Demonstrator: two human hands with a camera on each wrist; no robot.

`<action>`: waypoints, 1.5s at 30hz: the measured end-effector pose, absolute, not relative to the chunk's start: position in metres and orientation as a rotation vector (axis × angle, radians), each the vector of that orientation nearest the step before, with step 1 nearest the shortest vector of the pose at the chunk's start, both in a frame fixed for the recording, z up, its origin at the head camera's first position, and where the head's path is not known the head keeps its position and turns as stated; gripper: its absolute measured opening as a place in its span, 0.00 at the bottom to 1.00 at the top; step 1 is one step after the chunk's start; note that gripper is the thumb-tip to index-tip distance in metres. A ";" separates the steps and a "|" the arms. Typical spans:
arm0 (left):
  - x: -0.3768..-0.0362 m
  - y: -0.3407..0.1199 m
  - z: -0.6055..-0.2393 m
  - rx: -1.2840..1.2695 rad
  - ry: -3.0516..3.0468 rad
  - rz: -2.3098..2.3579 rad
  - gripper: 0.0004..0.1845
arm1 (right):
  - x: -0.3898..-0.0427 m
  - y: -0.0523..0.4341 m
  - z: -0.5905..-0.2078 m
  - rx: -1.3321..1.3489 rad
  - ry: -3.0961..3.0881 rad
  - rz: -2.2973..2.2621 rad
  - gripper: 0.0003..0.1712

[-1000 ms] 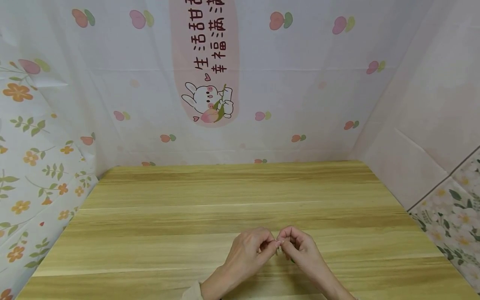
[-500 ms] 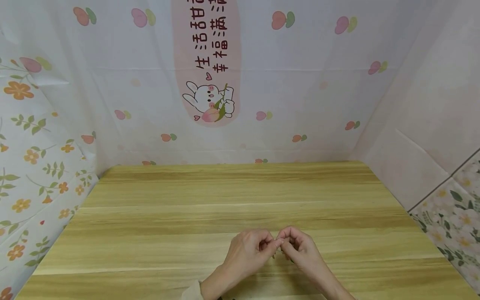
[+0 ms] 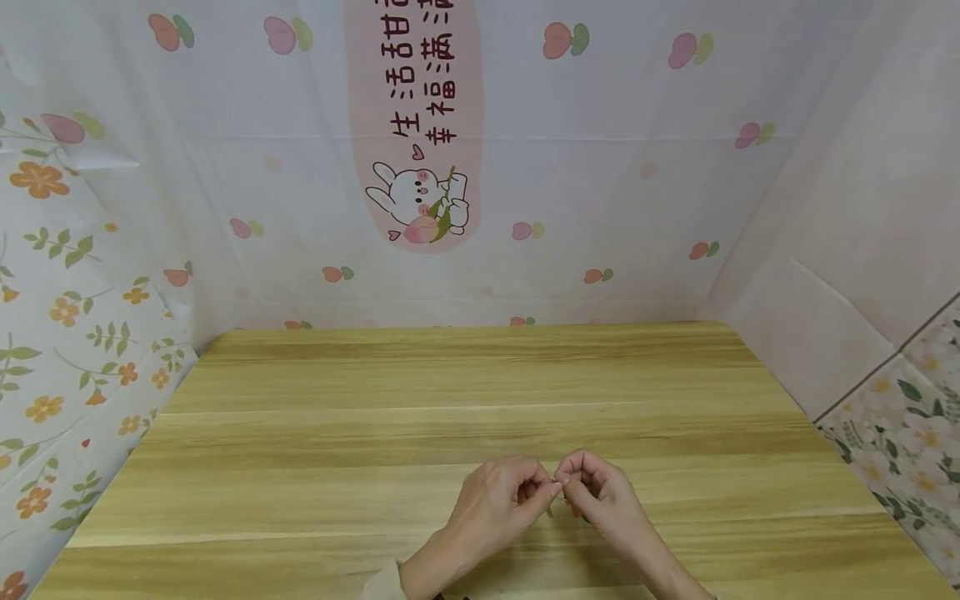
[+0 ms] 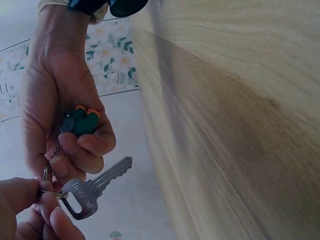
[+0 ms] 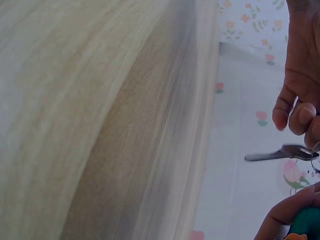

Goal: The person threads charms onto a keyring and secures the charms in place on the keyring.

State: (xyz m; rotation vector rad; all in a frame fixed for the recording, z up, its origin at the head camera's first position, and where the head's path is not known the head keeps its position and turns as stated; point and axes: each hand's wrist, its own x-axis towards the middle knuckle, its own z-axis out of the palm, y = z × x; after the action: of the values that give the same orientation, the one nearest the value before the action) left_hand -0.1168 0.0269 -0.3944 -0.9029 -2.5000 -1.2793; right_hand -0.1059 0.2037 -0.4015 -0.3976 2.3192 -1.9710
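Note:
Near the front of the table, my left hand (image 3: 491, 504) and right hand (image 3: 609, 504) meet at the fingertips. In the left wrist view a silver key (image 4: 96, 191) hangs from a metal split ring (image 4: 47, 172). The left fingers (image 4: 20, 192) pinch the ring beside the key's head. The right thumb and index finger grip another part of the ring. A green figure charm with orange edges (image 4: 86, 124) sits in the curled right fingers, a short chain (image 4: 56, 149) running from it towards the ring. The right wrist view shows the key (image 5: 270, 155) side-on, between the hands.
A wood-grain table (image 3: 375, 433) spreads out under and beyond the hands. Printed cloth (image 3: 615, 192) stands at the back, with flowered cloth (image 3: 67, 333) on the left and more on the right (image 3: 900, 450).
Both hands stay almost in place, fingertips together. The small metal piece below them has shifted slightly left since the first frame.

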 end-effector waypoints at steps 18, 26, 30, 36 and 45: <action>-0.119 0.026 -0.397 -0.951 -2.450 -1.337 0.13 | -0.106 0.200 -0.399 -0.281 2.332 -1.945 0.02; -0.118 0.026 -0.395 -0.897 -2.557 -1.334 0.10 | -0.106 0.201 -0.400 -0.271 2.345 -1.944 0.02; -0.117 0.026 -0.394 -0.881 -2.590 -1.335 0.14 | -0.105 0.201 -0.402 -0.277 2.337 -1.924 0.02; -0.117 0.025 -0.396 -0.898 -2.562 -1.341 0.16 | -0.105 0.200 -0.404 -0.302 2.328 -1.929 0.02; -0.115 0.027 -0.397 -0.961 -2.518 -1.380 0.13 | -0.104 0.202 -0.404 -0.255 2.328 -1.952 0.06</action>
State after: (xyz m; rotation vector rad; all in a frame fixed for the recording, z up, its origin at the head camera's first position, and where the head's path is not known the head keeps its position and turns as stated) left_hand -0.1151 0.0268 -0.3970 -0.9607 -2.5180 -1.3796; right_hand -0.1043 0.2017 -0.4036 -0.2551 2.3283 -1.9522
